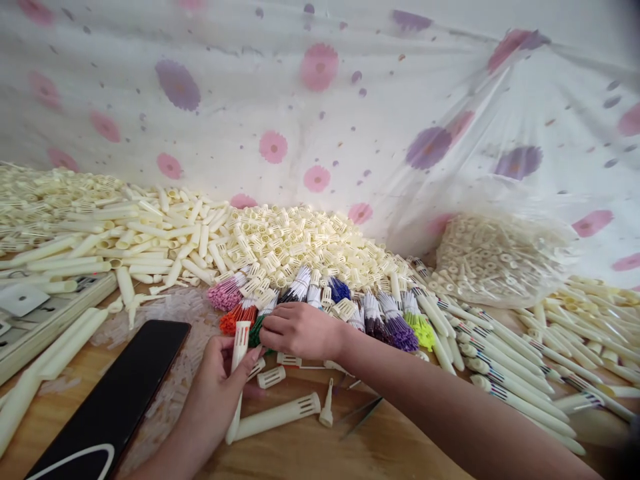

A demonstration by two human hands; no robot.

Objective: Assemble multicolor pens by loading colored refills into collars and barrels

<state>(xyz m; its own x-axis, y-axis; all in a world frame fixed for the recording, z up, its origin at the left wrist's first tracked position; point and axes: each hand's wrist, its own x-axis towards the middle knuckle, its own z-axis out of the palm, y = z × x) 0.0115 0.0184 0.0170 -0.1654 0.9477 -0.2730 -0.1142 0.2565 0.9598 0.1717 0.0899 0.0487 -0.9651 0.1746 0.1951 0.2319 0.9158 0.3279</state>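
Observation:
My left hand is closed around a long cream plastic tube, held upright with its slotted end up. My right hand reaches in from the right, fingers curled and pinched at the green bristle bundle beside the tube's top. Coloured bristle bundles lie just beyond: pink, orange, blue, purple and lime green. A second slotted cream tube lies on the wooden table near my left hand, with a small cream cap and a pointed tip.
A black phone lies at front left. Piles of cream tubes and small slotted caps fill the back. A clear bag of parts sits at right. Assembled tubes lie in a row at right. A floral sheet hangs behind.

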